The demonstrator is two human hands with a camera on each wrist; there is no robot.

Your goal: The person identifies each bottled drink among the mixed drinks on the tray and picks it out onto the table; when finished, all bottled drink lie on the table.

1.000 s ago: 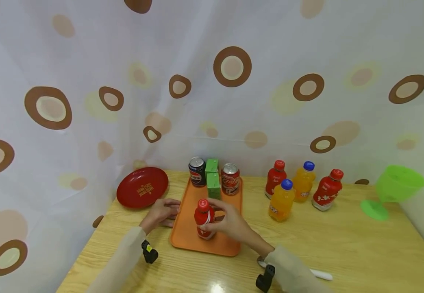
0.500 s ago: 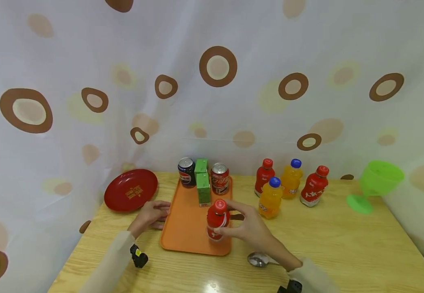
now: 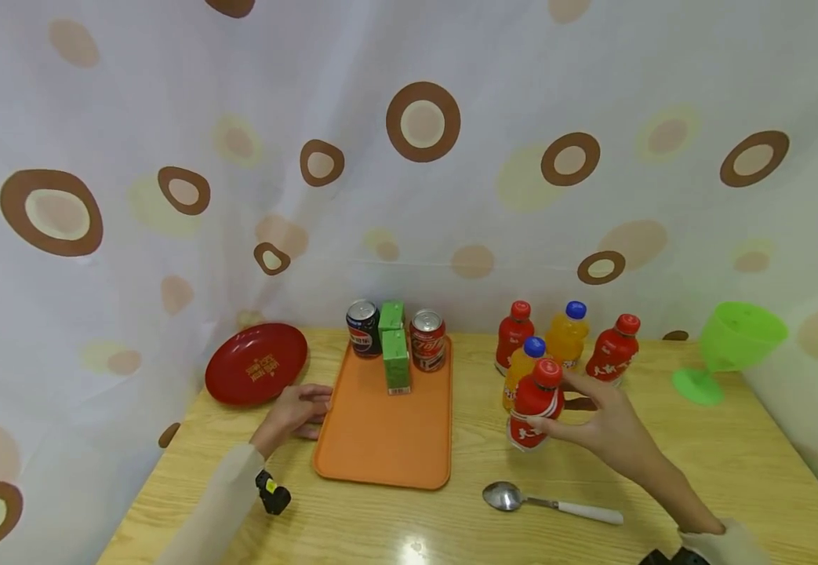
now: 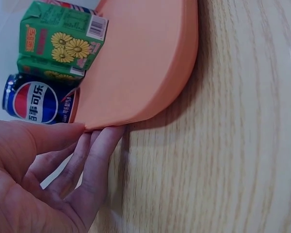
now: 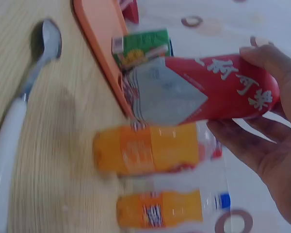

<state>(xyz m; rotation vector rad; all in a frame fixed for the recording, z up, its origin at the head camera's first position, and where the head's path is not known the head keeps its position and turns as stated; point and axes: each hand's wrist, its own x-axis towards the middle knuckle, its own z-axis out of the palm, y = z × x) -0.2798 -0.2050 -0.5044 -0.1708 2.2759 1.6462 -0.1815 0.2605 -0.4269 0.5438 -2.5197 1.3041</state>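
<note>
My right hand holds a red drink bottle by its upper part, thumb on one side and fingers on the other. It is right of the tray, in front of an orange soda bottle that it partly hides; in the right wrist view the red bottle looks lifted off the table. With thumb and fingertips, my left hand pinches the left edge of the orange tray. Two green drink cartons, a blue-black cola can and a red can stand at the tray's far end.
A spoon with a white handle lies on the table before the right hand. Behind are two red bottles and another orange soda bottle. A red plate is far left, a green goblet far right.
My right hand has carried the red bottle from over the tray rightward, to the orange soda bottle's front. The spoon now shows fully. My left hand stays at the tray edge; the head view shifted slightly.
</note>
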